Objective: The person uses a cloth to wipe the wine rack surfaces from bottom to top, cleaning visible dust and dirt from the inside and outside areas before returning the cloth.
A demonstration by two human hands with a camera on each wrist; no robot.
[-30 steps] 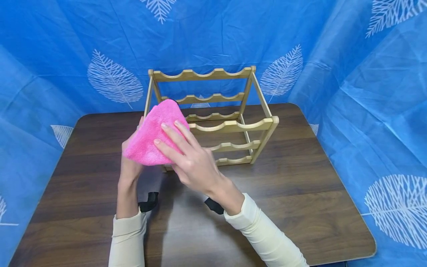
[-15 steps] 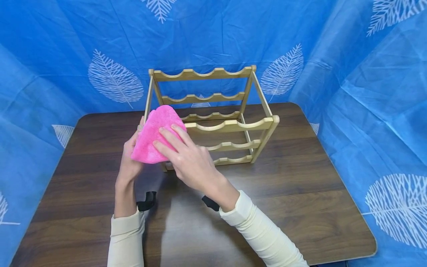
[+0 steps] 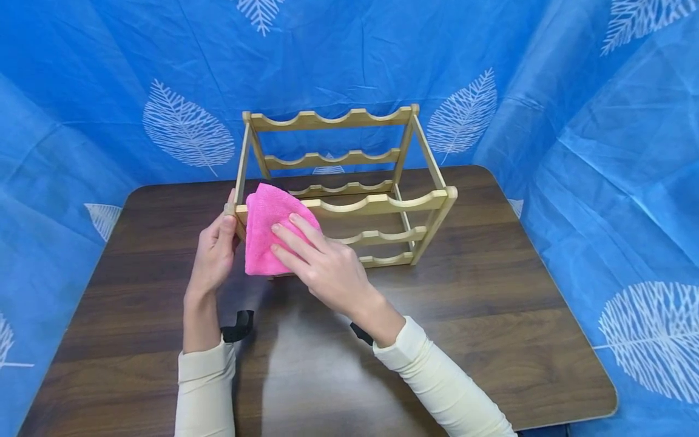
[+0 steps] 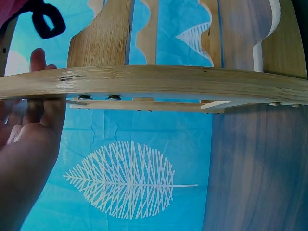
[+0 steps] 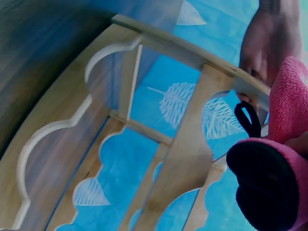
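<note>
A light wooden wine rack (image 3: 377,205) with scalloped rails stands on the table. My left hand (image 3: 213,255) grips its front left corner; in the left wrist view the fingers (image 4: 36,60) curl around the upright post (image 4: 168,82). With the right hand (image 3: 333,267) I hold a folded pink cloth (image 3: 264,230) over the left end of the top front rail, fingers spread across its face. The right wrist view shows the cloth's black patch and a black hanging loop (image 5: 248,120) beside the rail. My right thumb is hidden behind the cloth in the head view.
The dark wood-grain table (image 3: 464,340) has rounded corners. A blue curtain (image 3: 349,54) with white leaf prints hangs close behind the rack and along both sides. Black straps (image 3: 238,328) show at the wrists.
The cloth has moved down and then right onto the front rail, baring the rack's front left corner and my left hand. The rack stays in place.
</note>
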